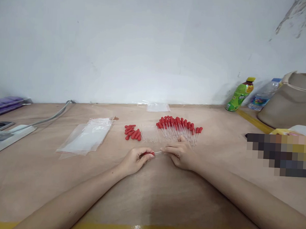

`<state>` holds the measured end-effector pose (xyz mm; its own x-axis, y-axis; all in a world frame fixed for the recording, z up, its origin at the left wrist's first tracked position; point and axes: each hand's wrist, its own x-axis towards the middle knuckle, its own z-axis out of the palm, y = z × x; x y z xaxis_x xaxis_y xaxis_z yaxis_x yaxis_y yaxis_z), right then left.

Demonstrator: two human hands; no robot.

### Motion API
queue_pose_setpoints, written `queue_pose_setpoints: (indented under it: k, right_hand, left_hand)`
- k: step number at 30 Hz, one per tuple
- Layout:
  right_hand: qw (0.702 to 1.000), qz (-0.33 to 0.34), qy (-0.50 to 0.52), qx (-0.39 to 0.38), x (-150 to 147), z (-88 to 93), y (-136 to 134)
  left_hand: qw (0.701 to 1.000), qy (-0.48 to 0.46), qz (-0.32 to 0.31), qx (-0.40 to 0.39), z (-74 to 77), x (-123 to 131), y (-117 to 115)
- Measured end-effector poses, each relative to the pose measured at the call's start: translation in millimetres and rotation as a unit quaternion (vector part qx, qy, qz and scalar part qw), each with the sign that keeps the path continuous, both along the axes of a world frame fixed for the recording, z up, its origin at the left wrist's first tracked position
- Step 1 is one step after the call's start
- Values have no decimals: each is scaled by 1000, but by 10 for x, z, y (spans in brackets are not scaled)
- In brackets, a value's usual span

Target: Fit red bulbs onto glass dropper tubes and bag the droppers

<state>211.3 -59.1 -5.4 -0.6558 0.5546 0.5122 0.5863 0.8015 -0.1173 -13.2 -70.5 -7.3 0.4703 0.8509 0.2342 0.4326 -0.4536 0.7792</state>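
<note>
My left hand [135,160] is closed on a red rubber dropper bulb [151,153], its thumb and fingers wrapped round it. A clear thin glass tube [158,152] runs from the bulb's mouth to my right hand [179,152], which pinches its other end. Whether the tube sits inside the bulb is too small to tell. Just beyond my hands lie several loose red bulbs [133,134] in a small pile. Beside them is a row of bare glass tubes [150,133]. Farther right, several droppers with red bulbs [176,124] lie fanned out, bulbs toward the wall.
Clear plastic bags [86,138] lie at the left, another bag [157,108] by the wall. A grey cable [52,115] crosses the left side near purple items [7,106]. A green bottle [240,95], a water bottle [264,94] and a beige bag [289,99] stand at the right.
</note>
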Motion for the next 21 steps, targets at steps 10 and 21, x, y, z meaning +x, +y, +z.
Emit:
queue_pose_setpoints:
  k: [10, 21]
  right_hand:
    - [993, 9, -37, 111, 14, 31, 15]
    - [996, -5, 79, -28, -11, -21, 4]
  left_hand:
    - [1000, -2, -16, -10, 6, 1, 31]
    - [998, -18, 26, 47, -7, -5, 34]
